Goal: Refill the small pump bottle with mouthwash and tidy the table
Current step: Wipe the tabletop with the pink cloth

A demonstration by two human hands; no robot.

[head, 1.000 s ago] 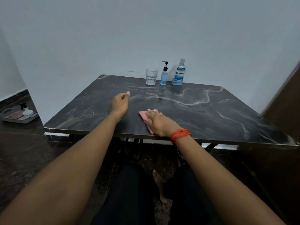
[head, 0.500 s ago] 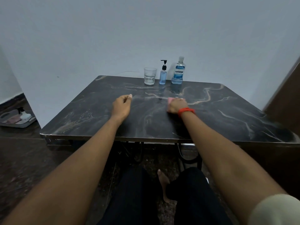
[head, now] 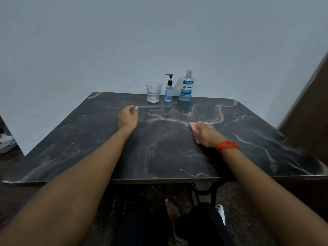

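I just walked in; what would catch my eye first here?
At the far edge of the dark marbled table stand a glass, a small pump bottle of blue liquid and a larger mouthwash bottle. Nearer, the right hand, red band on its wrist, presses a pink cloth flat; the left hand rests empty on the tabletop.

A plain room in a home: a dark marble counter (head: 159, 148) against a bare wall (head: 124, 41), mouthwash (head: 186, 87) and glass (head: 153, 92) on it.
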